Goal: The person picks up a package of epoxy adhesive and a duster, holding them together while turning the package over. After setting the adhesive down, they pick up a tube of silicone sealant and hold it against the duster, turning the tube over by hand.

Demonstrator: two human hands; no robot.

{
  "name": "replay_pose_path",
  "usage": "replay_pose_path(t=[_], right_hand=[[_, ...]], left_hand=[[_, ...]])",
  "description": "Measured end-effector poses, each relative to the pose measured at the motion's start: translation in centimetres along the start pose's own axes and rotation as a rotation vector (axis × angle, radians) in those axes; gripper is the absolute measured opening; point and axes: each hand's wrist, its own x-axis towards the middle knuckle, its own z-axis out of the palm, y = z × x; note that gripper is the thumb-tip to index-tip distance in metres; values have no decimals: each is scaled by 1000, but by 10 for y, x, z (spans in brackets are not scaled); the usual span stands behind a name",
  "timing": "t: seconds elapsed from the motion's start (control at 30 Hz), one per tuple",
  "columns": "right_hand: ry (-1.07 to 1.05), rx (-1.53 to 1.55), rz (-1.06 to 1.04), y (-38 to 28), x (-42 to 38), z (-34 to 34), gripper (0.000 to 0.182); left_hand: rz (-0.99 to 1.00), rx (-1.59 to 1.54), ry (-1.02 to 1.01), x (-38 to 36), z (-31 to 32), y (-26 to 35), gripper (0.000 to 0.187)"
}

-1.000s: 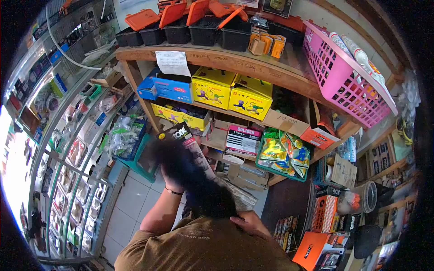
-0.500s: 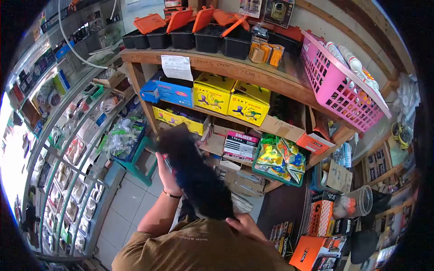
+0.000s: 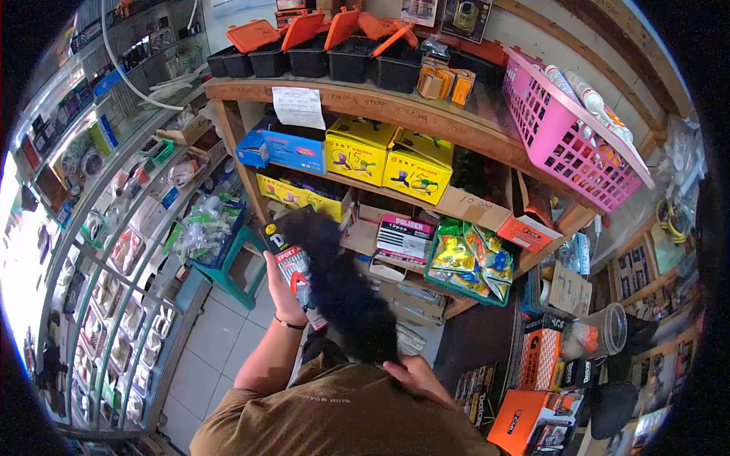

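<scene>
My left hand (image 3: 282, 295) is closed on an upright epoxy pack (image 3: 293, 267), a card in black, grey and red marked "EPOXY". A dark band circles that wrist. A fluffy black duster (image 3: 346, 292) slants across the middle of the view, its upper part beside the pack and hiding some of its right side. At the duster's lower end is my right hand (image 3: 420, 378), fingers curled around that end; the handle itself is hidden.
Ahead stands a wooden shelf (image 3: 365, 97) with black bins (image 3: 308, 59) under orange lids, yellow boxes (image 3: 355, 156) and a pink basket (image 3: 544, 129). A green stool (image 3: 232, 273) and glass display case are left. Orange boxes (image 3: 525, 418) sit at right.
The duster has shifted right, off the front of the epoxy pack, so the pack's printed face now shows. My left hand still holds the pack; my right hand has barely moved.
</scene>
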Motion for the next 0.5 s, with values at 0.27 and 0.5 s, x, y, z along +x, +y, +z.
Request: replay_pose_path(t=[0.27, 0.5], right_hand=[[34, 26, -5, -12, 2, -13, 43], [112, 273, 164, -38, 5, -26, 42]], left_hand=[[-54, 28, -85, 14, -4, -2, 71], [-8, 67, -43, 27, -19, -3, 67]])
